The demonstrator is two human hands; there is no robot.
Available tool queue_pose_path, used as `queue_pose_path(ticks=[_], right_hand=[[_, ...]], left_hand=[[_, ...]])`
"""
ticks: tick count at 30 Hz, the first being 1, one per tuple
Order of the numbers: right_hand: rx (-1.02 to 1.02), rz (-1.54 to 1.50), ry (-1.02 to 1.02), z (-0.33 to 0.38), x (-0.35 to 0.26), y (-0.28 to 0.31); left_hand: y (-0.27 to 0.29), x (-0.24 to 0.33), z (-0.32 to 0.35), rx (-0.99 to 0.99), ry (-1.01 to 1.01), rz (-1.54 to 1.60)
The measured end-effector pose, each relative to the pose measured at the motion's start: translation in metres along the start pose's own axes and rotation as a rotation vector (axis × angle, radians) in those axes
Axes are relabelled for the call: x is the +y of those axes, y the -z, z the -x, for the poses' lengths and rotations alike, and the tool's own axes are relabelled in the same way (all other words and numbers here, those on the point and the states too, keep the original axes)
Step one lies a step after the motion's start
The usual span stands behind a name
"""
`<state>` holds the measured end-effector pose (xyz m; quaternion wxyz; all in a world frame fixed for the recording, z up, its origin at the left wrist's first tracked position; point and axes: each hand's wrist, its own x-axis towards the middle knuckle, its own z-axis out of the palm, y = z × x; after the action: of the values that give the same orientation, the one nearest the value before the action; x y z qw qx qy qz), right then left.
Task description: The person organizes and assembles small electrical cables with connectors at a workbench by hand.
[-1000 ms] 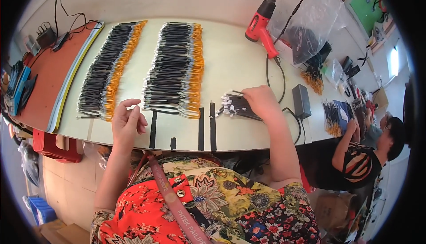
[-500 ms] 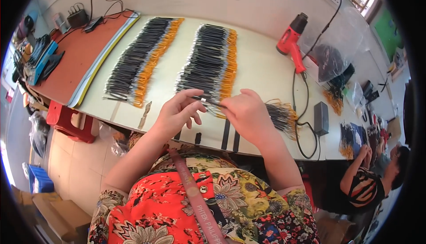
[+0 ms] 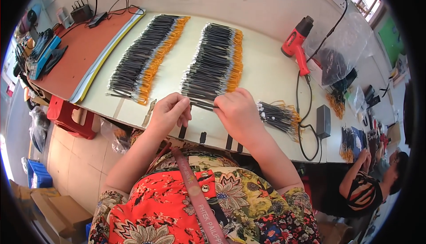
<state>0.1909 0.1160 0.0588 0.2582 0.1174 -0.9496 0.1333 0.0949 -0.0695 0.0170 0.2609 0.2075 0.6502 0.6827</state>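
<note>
A short black cable (image 3: pixel 203 105) stretches between my two hands above the table's near side. My left hand (image 3: pixel 169 113) pinches its left end with thumb and fingertips. Closed on the other end is my right hand (image 3: pixel 239 114), back of the hand up, so that end is hidden. Just beyond them lies a neat row of black cables (image 3: pixel 208 62) with white connectors on the left and orange wire loops on the right. A matching row (image 3: pixel 144 55) lies further left. Beside my right hand sits a looser pile of such cables (image 3: pixel 283 117).
A red heat gun (image 3: pixel 295 44) stands at the back right, its cord looping past a dark grey box (image 3: pixel 323 121). A brown mat (image 3: pixel 93 44) covers the left end. A red stool (image 3: pixel 71 117) stands below. At far right another person (image 3: pixel 361 184) handles similar cables.
My left hand's fingers have closed on the cable's left end. Both hands have shifted slightly, and the cable is now held straight between them. The view has turned slightly.
</note>
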Motion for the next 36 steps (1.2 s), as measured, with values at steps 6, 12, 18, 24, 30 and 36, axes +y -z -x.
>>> queue_pose_path(ticks=[6,12,18,24,30,36], right_hand=[[0.028,0.04,0.009,-0.001,0.0,-0.007],[0.0,0.069,0.013,-0.004,-0.001,-0.016],[-0.073,0.089,-0.002,-0.007,-0.003,-0.025],[-0.095,0.116,-0.036,-0.007,-0.004,-0.038],[-0.052,0.154,-0.025,-0.008,-0.005,-0.056],[-0.006,0.18,-0.078,-0.009,0.008,-0.044]], left_hand=[[0.006,-0.001,-0.001,0.057,0.025,-0.008],[0.015,-0.006,-0.001,0.086,0.052,-0.004],[0.025,-0.009,0.0,0.091,0.091,-0.042],[0.037,-0.014,0.002,0.157,0.081,-0.006],[0.038,-0.019,0.002,0.175,0.04,0.027],[0.038,-0.02,0.001,0.187,0.038,0.03]])
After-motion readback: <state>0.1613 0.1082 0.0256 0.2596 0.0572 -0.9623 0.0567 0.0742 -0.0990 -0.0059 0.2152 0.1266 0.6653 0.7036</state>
